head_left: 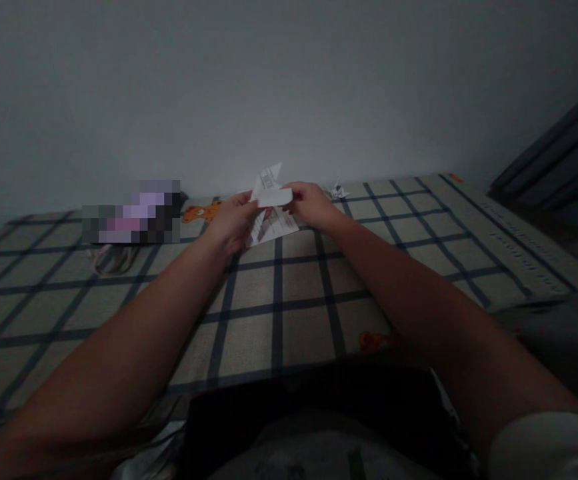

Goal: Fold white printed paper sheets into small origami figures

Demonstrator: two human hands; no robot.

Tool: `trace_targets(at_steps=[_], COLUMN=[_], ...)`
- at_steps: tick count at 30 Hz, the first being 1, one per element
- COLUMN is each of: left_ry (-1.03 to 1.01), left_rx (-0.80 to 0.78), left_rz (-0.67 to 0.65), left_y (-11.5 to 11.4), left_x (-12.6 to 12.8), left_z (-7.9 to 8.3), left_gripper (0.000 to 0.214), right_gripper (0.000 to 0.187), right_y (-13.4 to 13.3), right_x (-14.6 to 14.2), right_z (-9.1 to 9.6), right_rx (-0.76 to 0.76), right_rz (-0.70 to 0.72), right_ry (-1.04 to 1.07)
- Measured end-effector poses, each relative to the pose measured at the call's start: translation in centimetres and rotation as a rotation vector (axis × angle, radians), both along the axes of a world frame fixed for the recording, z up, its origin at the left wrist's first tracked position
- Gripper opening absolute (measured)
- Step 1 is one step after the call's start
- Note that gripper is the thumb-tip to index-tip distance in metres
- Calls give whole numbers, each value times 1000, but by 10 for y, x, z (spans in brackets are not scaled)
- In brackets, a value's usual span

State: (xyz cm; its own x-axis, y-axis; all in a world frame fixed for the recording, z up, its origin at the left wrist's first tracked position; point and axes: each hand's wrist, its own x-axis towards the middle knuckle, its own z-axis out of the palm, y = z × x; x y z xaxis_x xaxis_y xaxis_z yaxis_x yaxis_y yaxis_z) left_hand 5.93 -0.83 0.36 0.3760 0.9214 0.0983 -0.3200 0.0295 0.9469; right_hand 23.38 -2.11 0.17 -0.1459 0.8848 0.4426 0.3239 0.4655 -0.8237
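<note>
Both my arms reach forward over a checked bed cover (293,320). My left hand (233,221) and my right hand (313,202) each pinch an end of a folded white printed paper (271,193), held just above the cover. A pointed flap sticks up from the top of the fold. A flat printed sheet (275,228) lies on the cover right beneath my hands.
A small folded paper figure (337,191) sits near the wall behind my right hand. A blurred purple object (133,212) lies at the left with a cord (111,259) in front of it. A plain wall (269,87) backs the bed; dark furniture (559,167) stands at right.
</note>
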Motion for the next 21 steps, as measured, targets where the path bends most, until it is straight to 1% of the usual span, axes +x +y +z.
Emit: trace_targets(at_steps=[2,5,8,10,12,15,19,21], left_ry=[-8,-21,-28,-49,-81,-109,-140,-139], left_rx=[-21,-31,-38,-49,-62,-62,7,30], left_rz=[29,102,117,132,164,183,309,331], left_y=[3,5,3,2,3,10,19,19], left_x=[-2,-4,-3,-2,0,0,-1,-2], left_z=[-2,-2,0,1,1,-3,-9,-9], left_gripper=[15,14,15,13,12,10,16,18], right_gripper=[6,5,16,24,28,38,37,32], right_y=[-1,-2,-1,-1,-1,-1,-2,-4], right_x=[-2,-2,3,10,18,28,32,32], right_z=[1,4,9,15,22,28,29,29], right_rx=[3,-73,-156,-218,-291,-374,-535,-541], right_rz=[-3,9,-25,-113,-191,-303,-324,-376], right_ry=[27,131,245,264,148,-193,-532,-669])
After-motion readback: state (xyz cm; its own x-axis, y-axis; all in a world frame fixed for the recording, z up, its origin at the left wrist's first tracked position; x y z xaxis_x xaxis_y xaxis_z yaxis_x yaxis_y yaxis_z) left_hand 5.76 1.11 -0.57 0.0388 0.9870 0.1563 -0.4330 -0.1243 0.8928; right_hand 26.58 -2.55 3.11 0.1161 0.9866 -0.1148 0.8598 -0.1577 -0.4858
